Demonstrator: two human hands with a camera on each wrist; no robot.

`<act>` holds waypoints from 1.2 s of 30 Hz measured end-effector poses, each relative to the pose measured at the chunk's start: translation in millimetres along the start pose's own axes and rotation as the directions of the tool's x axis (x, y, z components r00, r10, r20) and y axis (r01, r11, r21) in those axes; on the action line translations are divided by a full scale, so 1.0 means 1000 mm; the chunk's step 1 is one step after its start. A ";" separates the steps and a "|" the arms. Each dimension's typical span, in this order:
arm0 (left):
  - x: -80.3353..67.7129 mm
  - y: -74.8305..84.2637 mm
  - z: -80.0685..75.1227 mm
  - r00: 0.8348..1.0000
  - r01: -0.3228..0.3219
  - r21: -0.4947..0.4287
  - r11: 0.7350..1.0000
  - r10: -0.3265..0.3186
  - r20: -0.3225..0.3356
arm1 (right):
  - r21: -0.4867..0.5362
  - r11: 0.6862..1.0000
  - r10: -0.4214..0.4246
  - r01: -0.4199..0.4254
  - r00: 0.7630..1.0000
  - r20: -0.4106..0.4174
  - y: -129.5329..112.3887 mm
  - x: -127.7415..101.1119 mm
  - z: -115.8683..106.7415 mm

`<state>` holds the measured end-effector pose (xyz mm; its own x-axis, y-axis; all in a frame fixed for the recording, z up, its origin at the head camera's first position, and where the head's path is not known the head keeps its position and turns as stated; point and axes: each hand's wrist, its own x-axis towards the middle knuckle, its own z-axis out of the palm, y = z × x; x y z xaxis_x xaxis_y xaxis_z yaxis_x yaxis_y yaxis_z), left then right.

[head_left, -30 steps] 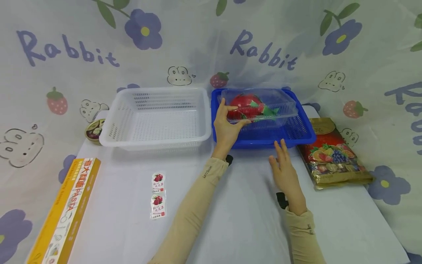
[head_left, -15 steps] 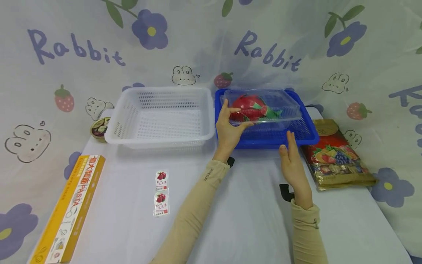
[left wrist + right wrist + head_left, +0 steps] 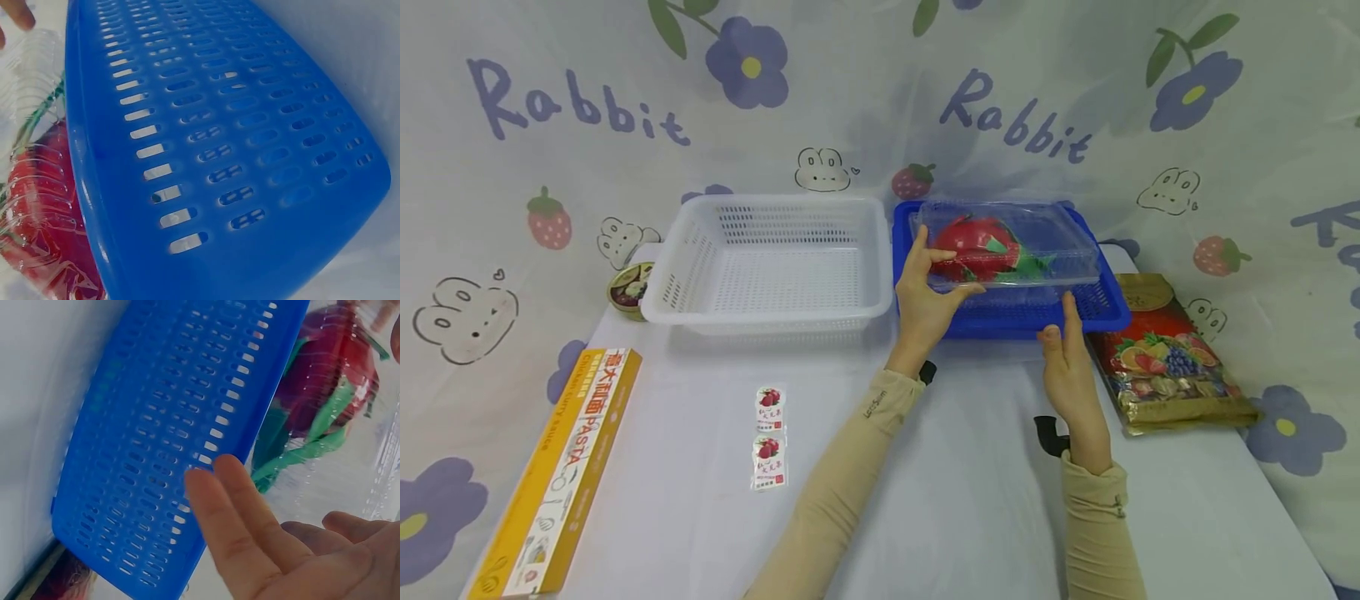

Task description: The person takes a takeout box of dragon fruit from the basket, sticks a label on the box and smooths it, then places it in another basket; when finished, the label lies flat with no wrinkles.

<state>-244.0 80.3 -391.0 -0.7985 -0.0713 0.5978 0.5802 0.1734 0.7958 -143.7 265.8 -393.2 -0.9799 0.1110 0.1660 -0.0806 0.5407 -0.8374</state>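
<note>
A clear plastic box (image 3: pixel 1067 242) with a red and green dragon fruit (image 3: pixel 973 248) inside is over the blue basket (image 3: pixel 1011 325), tilted toward the camera in the head view. My left hand (image 3: pixel 925 296) grips the box's left end, thumb along the front edge and fingers at the side. My right hand (image 3: pixel 1071 375) has its fingers extended, fingertips right at the box's front right edge and overlapping the basket's rim. In the right wrist view, straight fingers (image 3: pixel 234 531) stand by the basket's holes, and the dragon fruit (image 3: pixel 331 375) shows through the plastic.
A white basket (image 3: pixel 767 321) stands left of the blue one, with a round tin (image 3: pixel 631 290) beside it. A pasta box (image 3: pixel 561 467) lies at the left, two dragon fruit stickers (image 3: pixel 770 437) front centre, and a red and gold bag (image 3: pixel 1172 358) at the right.
The box in my left hand has come slightly toward me and to the right. My right hand has moved right and forward to the box's front edge. The head view has shifted a little.
</note>
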 end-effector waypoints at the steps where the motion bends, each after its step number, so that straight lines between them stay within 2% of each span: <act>1: -0.001 0.001 -0.001 1.000 -0.003 -0.003 1.000 0.003 0.000 | 0.005 1.000 0.005 -0.005 1.000 -0.004 0.000 0.000 0.000; 12: -0.006 0.005 -0.007 1.000 -0.015 -0.060 0.998 0.014 -0.007 | 0.068 0.997 -0.028 0.032 0.997 -0.066 0.001 -0.001 -0.001; 19: -0.011 0.006 -0.013 1.000 -0.017 -0.115 0.993 0.016 -0.008 | 0.175 0.985 0.033 -0.015 0.994 -0.102 -0.007 -0.002 -0.003; 23: -0.015 0.010 -0.017 1.000 -0.014 -0.117 0.993 0.016 0.019 | 0.350 0.937 0.081 -0.016 0.982 -0.171 -0.012 -0.003 -0.005; 26: -0.017 0.014 -0.018 0.999 -0.016 -0.118 0.993 0.022 0.047 | 0.490 0.872 0.111 0.015 0.968 -0.226 -0.013 -0.004 -0.005; 30: -0.019 0.019 -0.020 0.996 -0.043 -0.128 0.991 0.052 0.068 | 0.579 0.813 0.137 0.058 0.948 -0.286 -0.014 -0.006 -0.005; 36: -0.025 0.025 -0.022 0.989 -0.105 -0.140 0.985 0.118 0.091 | 0.591 0.802 0.144 0.090 0.930 -0.338 -0.016 -0.007 -0.007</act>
<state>-206.3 64.7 -383.9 -0.7355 0.0398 0.6763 0.6775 0.0405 0.7344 -134.0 262.6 -377.2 -0.8614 0.4629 0.2093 -0.2606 -0.0488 -0.9642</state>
